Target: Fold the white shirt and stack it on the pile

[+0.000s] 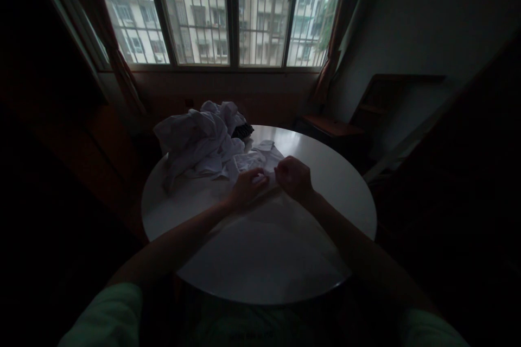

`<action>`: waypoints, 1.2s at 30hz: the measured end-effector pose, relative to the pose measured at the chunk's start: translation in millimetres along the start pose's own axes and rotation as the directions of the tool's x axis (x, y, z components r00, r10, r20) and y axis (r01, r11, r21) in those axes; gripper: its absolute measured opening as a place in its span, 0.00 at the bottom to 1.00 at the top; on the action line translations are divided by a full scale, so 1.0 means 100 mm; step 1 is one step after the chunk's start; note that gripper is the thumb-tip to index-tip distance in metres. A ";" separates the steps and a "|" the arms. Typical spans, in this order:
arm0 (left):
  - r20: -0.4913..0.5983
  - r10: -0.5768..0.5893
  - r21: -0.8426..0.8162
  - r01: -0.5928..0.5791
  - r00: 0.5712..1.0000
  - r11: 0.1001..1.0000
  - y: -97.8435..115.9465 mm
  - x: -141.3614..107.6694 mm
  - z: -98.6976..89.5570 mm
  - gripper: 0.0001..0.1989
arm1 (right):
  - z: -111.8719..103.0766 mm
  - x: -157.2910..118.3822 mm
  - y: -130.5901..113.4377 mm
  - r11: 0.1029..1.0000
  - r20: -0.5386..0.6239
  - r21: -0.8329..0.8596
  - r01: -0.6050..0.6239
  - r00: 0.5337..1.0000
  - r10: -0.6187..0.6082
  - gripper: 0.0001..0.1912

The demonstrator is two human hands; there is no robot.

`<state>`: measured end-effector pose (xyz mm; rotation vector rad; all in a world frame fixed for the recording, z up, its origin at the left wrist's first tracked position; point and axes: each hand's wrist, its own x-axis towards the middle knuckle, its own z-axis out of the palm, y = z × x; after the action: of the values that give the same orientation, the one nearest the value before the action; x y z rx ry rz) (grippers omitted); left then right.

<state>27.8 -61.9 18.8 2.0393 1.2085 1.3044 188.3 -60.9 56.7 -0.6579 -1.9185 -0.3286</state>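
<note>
My left hand (248, 185) is closed on the near edge of a white cloth (266, 157), a bit of pale fabric showing between its fingers. Close beside it on the right, my right hand (293, 176) is closed too, its fingers curled at the cloth's right corner. The cloth lies on a round white table (260, 249), stretching away behind both hands. Left of it rises a large crumpled heap of white clothes (199, 138), with a dark striped piece (243, 131) at the heap's right side. Dim light hides the fingertips' details.
Beyond the table is a barred window (232, 16) between reddish curtains (116, 59). A wooden chair (334, 126) stands at the back right near the wall. Dark furniture (109, 141) stands on the left.
</note>
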 end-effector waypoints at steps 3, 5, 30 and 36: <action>-0.074 -0.010 -0.075 0.004 0.997 0.997 0.00 0.07 -0.08 0.10 | 0.09 -0.04 -0.13 0.999 0.143 -0.013 0.031 0.989 -0.029 0.08; -0.097 -0.028 -0.087 0.020 0.995 0.996 0.00 0.09 -0.11 0.10 | 0.16 -0.07 -0.19 0.999 0.201 -0.025 -0.022 0.979 0.027 0.06; -0.077 0.082 0.194 -0.066 0.994 0.979 -0.06 0.01 -0.09 0.13 | 0.23 -0.10 -0.05 0.954 0.253 -0.297 -0.033 0.961 0.111 0.05; 0.043 0.164 0.452 -0.165 0.986 0.876 -0.06 -0.01 -0.10 0.14 | 0.23 -0.09 0.03 0.960 0.334 -0.277 0.047 0.941 0.050 0.06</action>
<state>16.5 -60.8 18.2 2.5196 1.4766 1.1672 175.6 -50.2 38.3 -0.9540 -2.2199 -0.5225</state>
